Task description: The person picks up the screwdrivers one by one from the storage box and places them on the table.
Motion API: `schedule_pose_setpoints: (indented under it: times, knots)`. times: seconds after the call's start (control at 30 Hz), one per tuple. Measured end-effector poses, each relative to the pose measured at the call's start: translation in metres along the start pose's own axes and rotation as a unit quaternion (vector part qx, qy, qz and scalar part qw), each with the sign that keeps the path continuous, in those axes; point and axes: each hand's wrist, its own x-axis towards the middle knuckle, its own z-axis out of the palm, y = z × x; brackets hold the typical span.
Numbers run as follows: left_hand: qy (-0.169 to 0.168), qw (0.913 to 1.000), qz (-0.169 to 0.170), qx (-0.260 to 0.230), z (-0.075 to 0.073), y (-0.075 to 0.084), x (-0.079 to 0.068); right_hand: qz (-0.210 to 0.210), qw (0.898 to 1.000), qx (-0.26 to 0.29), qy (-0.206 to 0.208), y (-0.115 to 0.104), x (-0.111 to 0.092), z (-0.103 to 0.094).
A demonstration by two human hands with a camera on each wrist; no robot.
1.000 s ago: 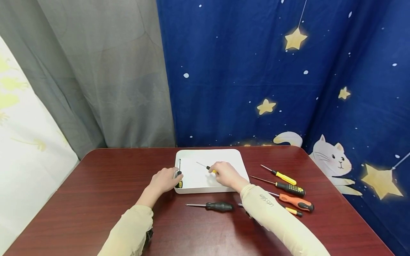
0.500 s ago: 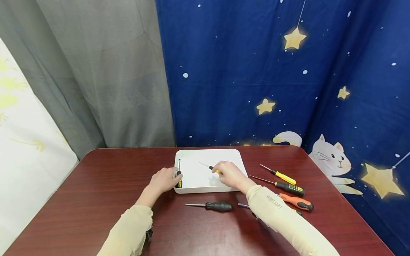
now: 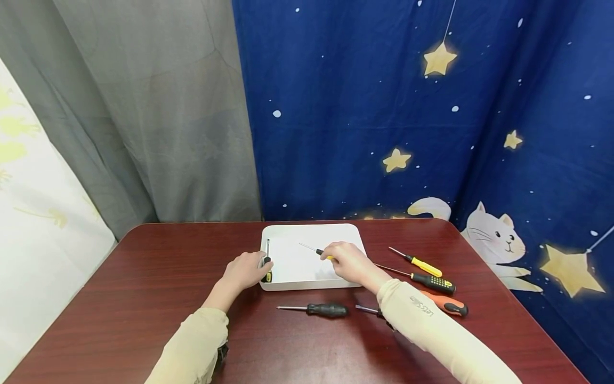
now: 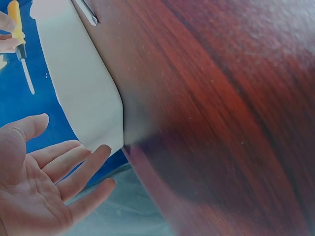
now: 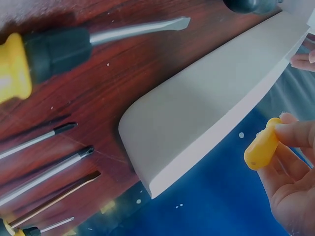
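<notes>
Over the white tray (image 3: 307, 286), my right hand (image 3: 347, 261) pinches a small screwdriver by its yellow handle (image 5: 261, 150); the thin shaft (image 3: 309, 247) points left and away. In the right wrist view, thumb and fingertips close on that handle. My left hand (image 3: 245, 269) rests at the tray's left edge; the left wrist view has its fingers (image 4: 83, 179) spread and loosely bent, near the tray wall (image 4: 83, 64). Inside the tray, along its left side, lies a black-and-yellow screwdriver (image 3: 267, 269), partly behind my left thumb.
A black-handled screwdriver (image 3: 327, 310) lies in front of the tray. To the right are a yellow one (image 3: 427, 267), a black-and-yellow one (image 3: 434, 283) and an orange one (image 3: 450, 304). My right sleeve partly covers another flat-tipped screwdriver (image 3: 368, 309). Curtains hang behind the table.
My right hand has moved slightly right over the tray with the yellow screwdriver. My left hand stays at the tray's left edge.
</notes>
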Motion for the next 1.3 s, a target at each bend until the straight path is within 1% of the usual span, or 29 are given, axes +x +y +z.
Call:
schedule_pose_setpoints:
  times: [0.57, 0.83, 1.3]
  knots:
    - [0.004, 1.0000, 0.003, 0.007, 0.001, -0.001, 0.000, -0.005, 1.000, -0.002, -0.011, -0.002, -0.012, -0.019]
    - [0.005, 1.0000, 0.002, 0.006, 0.000, 0.000, -0.001, -0.007, 1.000, -0.010, -0.006, -0.002, -0.021, -0.026]
    - [0.001, 1.0000, 0.003, 0.006, 0.001, 0.001, -0.001, 0.007, 1.000, -0.009, -0.016, 0.001, -0.033, -0.042]
